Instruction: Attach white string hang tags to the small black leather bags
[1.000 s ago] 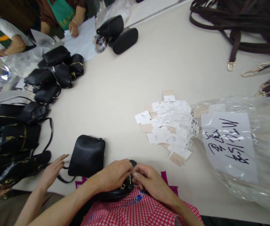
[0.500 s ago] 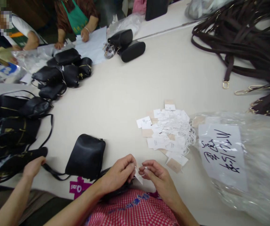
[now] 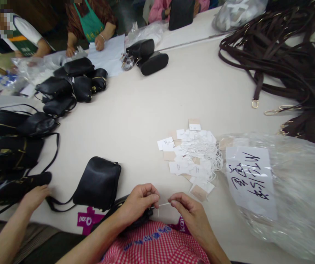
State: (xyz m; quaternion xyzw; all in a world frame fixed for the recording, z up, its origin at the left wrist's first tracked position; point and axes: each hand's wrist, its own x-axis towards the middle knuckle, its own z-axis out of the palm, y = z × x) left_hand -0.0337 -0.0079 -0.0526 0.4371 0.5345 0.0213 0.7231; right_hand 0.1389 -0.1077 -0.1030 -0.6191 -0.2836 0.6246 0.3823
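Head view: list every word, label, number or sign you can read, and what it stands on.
"ari", after a round mark: left magenta printed patch.
"ka", rest unclear: right magenta printed patch.
Handwriting, turned, not readable: white paper sheet at clear plastic bag.
Too small or blurred: white-and-beige paper tags, red-checked cloth apron, green cloth apron.

Toward the cream-white table's [image 3: 135,113] far edge, tangled flat dark brown straps [image 3: 292,69] with gold metal clasps [image 3: 254,106] lie heaped; beyond it, a person [image 3: 106,18] wears a green apron [image 3: 91,24].
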